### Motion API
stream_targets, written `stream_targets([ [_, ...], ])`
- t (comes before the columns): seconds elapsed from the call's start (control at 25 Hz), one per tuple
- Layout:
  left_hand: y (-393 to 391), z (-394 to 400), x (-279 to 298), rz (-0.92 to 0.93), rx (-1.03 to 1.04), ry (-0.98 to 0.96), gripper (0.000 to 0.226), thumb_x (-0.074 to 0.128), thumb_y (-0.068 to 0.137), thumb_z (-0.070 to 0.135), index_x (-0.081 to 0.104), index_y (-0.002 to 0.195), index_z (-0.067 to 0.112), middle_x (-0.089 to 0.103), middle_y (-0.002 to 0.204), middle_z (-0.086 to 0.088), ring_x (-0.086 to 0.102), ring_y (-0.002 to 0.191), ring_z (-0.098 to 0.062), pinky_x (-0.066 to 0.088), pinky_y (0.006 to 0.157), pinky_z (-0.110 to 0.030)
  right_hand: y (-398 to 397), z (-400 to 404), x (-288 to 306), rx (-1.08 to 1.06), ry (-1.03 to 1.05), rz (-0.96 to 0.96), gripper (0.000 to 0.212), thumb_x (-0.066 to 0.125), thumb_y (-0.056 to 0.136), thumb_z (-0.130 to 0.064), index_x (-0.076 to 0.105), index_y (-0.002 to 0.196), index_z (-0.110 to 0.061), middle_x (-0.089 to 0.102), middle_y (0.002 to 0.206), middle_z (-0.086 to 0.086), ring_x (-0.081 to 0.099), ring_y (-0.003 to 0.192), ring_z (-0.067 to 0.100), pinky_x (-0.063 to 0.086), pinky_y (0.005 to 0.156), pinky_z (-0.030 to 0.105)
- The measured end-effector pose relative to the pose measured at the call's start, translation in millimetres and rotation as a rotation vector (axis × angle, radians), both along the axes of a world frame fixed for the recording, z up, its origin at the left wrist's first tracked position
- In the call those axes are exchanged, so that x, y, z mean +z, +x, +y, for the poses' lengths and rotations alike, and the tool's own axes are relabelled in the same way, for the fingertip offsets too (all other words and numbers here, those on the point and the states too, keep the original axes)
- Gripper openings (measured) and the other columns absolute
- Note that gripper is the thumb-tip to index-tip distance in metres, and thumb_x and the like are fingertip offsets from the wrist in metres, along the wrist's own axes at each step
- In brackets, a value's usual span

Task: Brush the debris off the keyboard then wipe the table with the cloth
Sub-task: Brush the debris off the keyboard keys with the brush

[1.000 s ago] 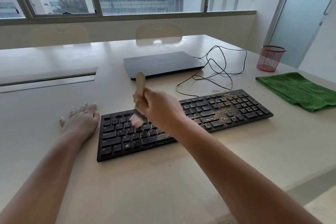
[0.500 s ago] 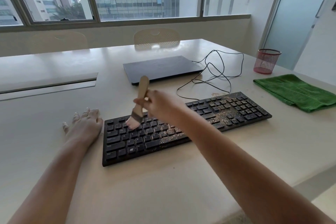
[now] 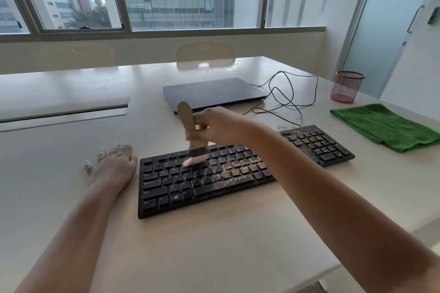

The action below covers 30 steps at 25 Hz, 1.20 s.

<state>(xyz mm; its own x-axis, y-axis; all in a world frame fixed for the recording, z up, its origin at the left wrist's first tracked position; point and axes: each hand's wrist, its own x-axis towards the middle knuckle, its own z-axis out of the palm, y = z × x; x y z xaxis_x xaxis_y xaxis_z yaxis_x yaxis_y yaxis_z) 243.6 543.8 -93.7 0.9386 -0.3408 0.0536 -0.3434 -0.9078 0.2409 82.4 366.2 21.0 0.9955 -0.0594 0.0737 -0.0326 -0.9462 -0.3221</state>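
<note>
Black keyboard (image 3: 214,178) lying at a slant on the pale table (image 3: 214,257), left end nearer the front edge, right end angled away toward the far right. Bare tabletop in front of it down to the front edge, and a wide bare stretch to its left up to a long slot (image 3: 64,114) in the surface. Behind the keyboard, a shut laptop (image 3: 212,93), with a loose black cable (image 3: 285,100) looping between it and the keyboard's right end. Green cloth (image 3: 385,126) flat beside the table's right edge, just beyond the keyboard's right end but apart from it; red mesh cup (image 3: 347,87) behind the cloth.

Brown crumbs thick over the middle and right keys, a few scattered on the table near the cable; left keys mostly clean.

Right hand (image 3: 214,126) clenched round the wooden handle of a brush (image 3: 190,131), bristles blurred and resting on the upper rows left of centre. Left hand (image 3: 112,164) flat on the table, fingers straight and spread, touching the keyboard's left end.
</note>
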Motion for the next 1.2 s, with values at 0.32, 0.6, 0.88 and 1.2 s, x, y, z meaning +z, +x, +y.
stream_targets([
  [0.32, 0, 1, 0, 0.001, -0.001, 0.003, 0.048, 0.026, 0.100, 0.033, 0.027, 0.147, 0.025, 0.017, 0.157, 0.002, 0.012, 0.145, -0.026, 0.008, 0.114, -0.055, 2, 19, -11, 0.030, 0.179, -0.090, 0.029, 0.055, 0.093, -0.029, 0.062, 0.118, -0.015, 0.063, 0.089, -0.007, 0.058, 0.065, 0.007, 0.047, 0.059, 0.016],
  [0.6, 0, 0, -1, -0.004, 0.004, -0.006, 0.047, 0.026, 0.100, 0.034, 0.029, 0.146, 0.025, 0.018, 0.157, 0.001, 0.012, 0.145, -0.026, 0.006, 0.114, -0.054, -18, -7, -3, -0.110, 0.121, -0.128, 0.027, 0.053, 0.093, -0.032, 0.062, 0.115, -0.021, 0.057, 0.081, -0.016, 0.045, 0.057, -0.005, 0.034, 0.049, 0.014],
  [0.88, -2, 1, -1, -0.009, 0.011, -0.012, 0.046, 0.027, 0.100, 0.035, 0.031, 0.144, 0.026, 0.019, 0.157, 0.002, 0.013, 0.145, -0.026, 0.007, 0.115, -0.052, -34, -43, -8, -0.247, 0.013, -0.066, 0.026, 0.053, 0.093, -0.035, 0.061, 0.116, -0.027, 0.067, 0.099, -0.008, 0.058, 0.074, 0.005, 0.047, 0.063, 0.022],
  [1.2, 0, 1, 0, -0.012, 0.008, -0.012, 0.046, 0.027, 0.100, 0.035, 0.031, 0.145, 0.026, 0.018, 0.157, 0.002, 0.013, 0.145, -0.026, 0.008, 0.115, -0.052, -22, -51, -26, -0.386, 0.184, -0.336, 0.026, 0.046, 0.097, -0.029, 0.056, 0.111, -0.010, 0.063, 0.086, 0.003, 0.052, 0.057, 0.011, 0.050, 0.055, 0.029],
])
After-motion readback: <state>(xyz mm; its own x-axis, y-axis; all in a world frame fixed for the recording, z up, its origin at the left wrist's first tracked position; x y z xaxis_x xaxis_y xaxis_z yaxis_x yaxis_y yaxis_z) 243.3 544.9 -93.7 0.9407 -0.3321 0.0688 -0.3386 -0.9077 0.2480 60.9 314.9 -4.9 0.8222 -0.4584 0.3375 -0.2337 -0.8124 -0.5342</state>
